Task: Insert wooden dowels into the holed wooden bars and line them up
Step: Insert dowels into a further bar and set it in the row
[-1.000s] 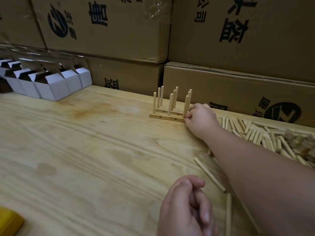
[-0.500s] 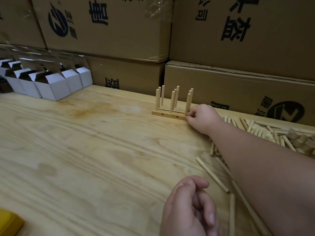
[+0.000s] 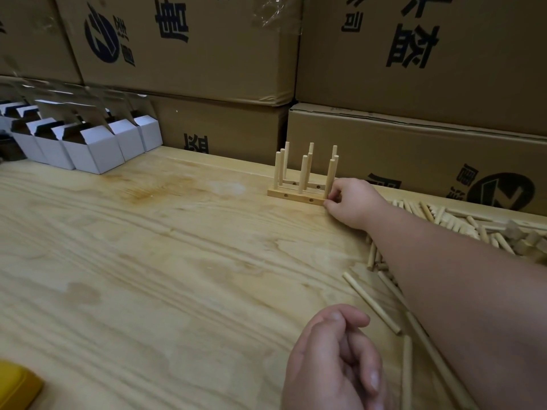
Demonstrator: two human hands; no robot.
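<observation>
Holed wooden bars (image 3: pixel 296 197) with upright dowels (image 3: pixel 303 173) stand side by side near the back of the table, close to the cartons. My right hand (image 3: pixel 352 202) reaches out to them and pinches the right end of the front bar, fingers curled at its corner. My left hand (image 3: pixel 334 362) hovers low in front of me with fingers loosely curled and nothing visible in it. A heap of loose dowels (image 3: pixel 461 223) lies to the right, partly hidden by my right forearm.
Stacked cardboard cartons (image 3: pixel 189 45) wall off the back of the plywood table (image 3: pixel 142 261). Open white boxes (image 3: pixel 94 146) stand in a row at the back left. A yellow object (image 3: pixel 17 386) sits at the front left corner. Long thin sticks (image 3: pixel 371 303) lie near my right arm.
The front bar with its dowels has slid back and now sits squarely against the bars behind it, pushed by my right hand. My left hand has stayed in place.
</observation>
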